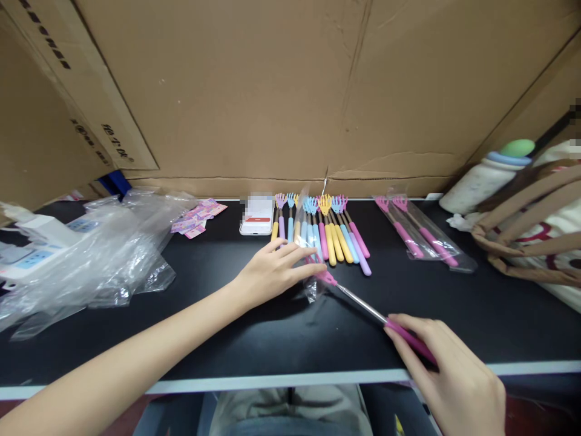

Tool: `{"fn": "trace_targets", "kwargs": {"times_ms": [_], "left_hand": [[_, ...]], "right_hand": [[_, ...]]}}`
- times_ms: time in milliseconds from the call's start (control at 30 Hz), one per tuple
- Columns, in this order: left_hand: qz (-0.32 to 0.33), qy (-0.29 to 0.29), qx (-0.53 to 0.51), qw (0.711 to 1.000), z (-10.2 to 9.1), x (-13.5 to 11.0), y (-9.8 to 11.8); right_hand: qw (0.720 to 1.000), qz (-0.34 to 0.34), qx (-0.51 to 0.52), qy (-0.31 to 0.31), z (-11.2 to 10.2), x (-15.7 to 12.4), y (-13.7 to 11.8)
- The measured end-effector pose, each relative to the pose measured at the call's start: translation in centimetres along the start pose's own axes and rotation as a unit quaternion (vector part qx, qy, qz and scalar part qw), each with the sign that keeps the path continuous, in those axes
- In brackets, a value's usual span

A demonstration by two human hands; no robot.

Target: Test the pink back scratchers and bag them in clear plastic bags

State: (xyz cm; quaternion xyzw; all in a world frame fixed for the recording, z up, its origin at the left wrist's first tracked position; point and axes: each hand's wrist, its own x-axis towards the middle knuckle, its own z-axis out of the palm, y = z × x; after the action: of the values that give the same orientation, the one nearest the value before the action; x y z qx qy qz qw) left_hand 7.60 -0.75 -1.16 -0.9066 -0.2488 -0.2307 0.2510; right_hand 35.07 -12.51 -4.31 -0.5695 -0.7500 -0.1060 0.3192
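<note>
My right hand (447,372) grips the pink handle of an extended telescopic back scratcher (358,303), whose metal shaft runs up and left to its pink claw. My left hand (276,269) lies over a clear plastic sleeve (313,284) at the claw end, fingers pressed together on it. Just beyond lies a row of several pastel back scratchers (329,233) in yellow, blue, pink and purple. Two pink scratchers in clear sleeves (424,236) lie to the right of that row.
A heap of clear plastic bags (91,254) covers the left of the black table (254,339). Small pink labels (197,218) and a phone (257,219) lie near the cardboard back wall (281,91). A bottle (488,178) and a handbag (540,233) stand at the right.
</note>
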Motion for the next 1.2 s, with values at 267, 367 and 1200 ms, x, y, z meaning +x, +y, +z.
{"fn": "trace_targets", "kwargs": {"times_ms": [267,367,1200], "left_hand": [[0.026,0.011,0.031,0.999,0.0,-0.1,0.1],[0.027,0.008,0.032,0.999,0.0,0.0,0.1],[0.041,0.049,-0.008,0.998,-4.6,2.8,-2.8]], "right_hand": [[1.000,-0.006,0.005,-0.006,0.1,0.0,0.1],[1.000,-0.010,0.012,-0.008,0.1,0.0,0.2],[0.994,0.023,0.109,0.003,-1.7,4.5,2.2]]}}
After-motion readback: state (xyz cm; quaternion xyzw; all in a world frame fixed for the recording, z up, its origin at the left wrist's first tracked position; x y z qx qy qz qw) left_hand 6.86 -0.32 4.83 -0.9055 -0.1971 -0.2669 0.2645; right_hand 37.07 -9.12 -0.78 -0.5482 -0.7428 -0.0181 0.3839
